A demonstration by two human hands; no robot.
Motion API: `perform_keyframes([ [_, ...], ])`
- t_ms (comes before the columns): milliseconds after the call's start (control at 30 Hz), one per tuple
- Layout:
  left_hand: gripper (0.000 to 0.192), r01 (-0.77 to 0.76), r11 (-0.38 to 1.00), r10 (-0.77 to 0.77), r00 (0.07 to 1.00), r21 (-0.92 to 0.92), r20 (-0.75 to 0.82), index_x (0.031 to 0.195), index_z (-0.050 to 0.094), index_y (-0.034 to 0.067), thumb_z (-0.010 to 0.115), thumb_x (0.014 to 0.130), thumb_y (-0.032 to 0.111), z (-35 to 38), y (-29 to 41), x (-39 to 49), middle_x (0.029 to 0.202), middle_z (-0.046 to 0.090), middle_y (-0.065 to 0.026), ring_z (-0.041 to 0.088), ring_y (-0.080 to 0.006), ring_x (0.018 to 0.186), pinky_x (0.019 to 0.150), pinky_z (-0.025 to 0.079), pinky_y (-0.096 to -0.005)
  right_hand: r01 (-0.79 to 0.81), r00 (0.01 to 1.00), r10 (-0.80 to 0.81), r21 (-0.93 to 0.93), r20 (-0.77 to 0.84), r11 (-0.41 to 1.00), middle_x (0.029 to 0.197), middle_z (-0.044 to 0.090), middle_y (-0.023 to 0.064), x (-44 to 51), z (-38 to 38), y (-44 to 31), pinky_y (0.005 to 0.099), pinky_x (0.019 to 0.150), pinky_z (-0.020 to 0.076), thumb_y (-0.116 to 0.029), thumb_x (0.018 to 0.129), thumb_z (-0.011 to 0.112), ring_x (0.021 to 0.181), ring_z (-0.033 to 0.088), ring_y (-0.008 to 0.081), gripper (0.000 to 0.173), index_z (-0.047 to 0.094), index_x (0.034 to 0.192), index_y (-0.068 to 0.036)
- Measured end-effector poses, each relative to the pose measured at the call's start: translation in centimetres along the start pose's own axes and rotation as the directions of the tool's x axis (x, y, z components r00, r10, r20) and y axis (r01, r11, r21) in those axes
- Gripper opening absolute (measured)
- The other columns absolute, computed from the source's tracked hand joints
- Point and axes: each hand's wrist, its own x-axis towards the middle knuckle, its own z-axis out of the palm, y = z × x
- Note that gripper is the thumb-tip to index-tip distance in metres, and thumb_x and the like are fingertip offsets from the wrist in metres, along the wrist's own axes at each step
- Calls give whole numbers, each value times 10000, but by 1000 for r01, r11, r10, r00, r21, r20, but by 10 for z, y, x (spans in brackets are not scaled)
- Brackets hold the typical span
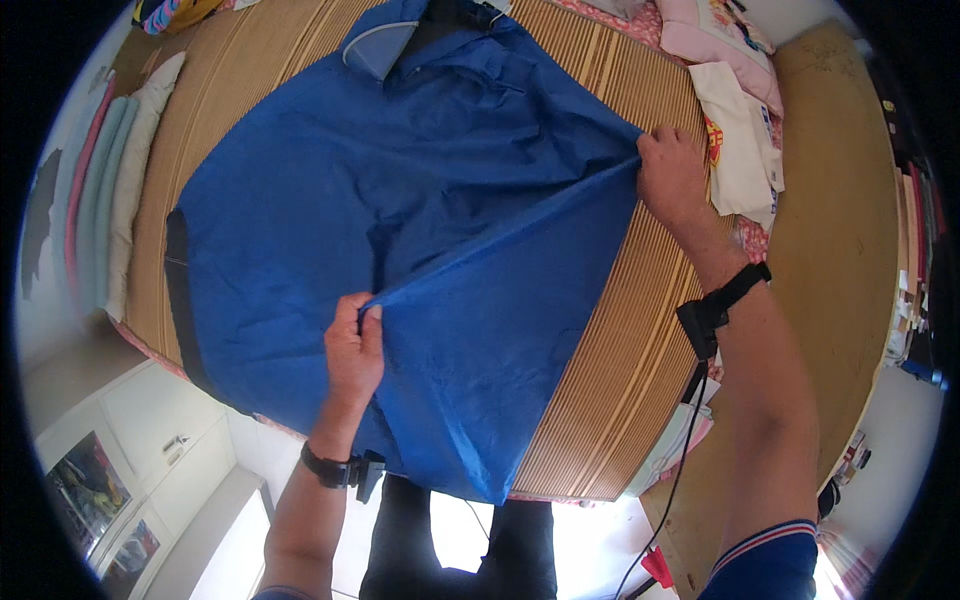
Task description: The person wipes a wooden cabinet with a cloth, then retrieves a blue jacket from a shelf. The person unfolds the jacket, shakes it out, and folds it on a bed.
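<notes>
A large blue waterproof-looking cloth (300, 187), a garment or cover, lies spread and wrinkled before me. It has a dark grey band (180, 292) on its left edge. At its far end sits a pale-edged grey-blue panel (381, 51) beside a dark opening. My left hand (355, 341) pinches a fold near the cloth's middle, thumb on top. At the right edge my right hand (670, 169) grips the cloth in a closed fist. Between both hands the fold runs as a taut raised ridge, and the near part hangs over the bed's front edge.
Under the cloth is a striped bamboo-look mat (600, 375) on a bed. A white printed cloth (731, 139) and pink pillow (712, 37) lie at right, beside a wooden board (829, 187). Folded bedding (112, 195) lines the left. A black cable (679, 480) hangs from my right wrist strap.
</notes>
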Motion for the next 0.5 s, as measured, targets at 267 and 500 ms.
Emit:
perform_keyframes([
  [267,150,45,980,-38,998,195,-40,1153,651,29,609,1086,157,30,-89,29,856,695,-166,666,-245,733,681,532,-365,-307,948,302,40,103,951,1107,728,172,43,37,-49,510,931,569,-148,906,681,1068,707,379,203,746,1072,-53],
  [500,187,85,986,-88,996,142,11,1182,656,41,602,1094,198,17,-81,20,926,728,-196,720,-305,817,733,562,-396,-111,923,169,-183,345,977,1170,725,195,47,18,-9,497,952,569,-193,927,686,1132,701,378,248,755,1117,-49],
])
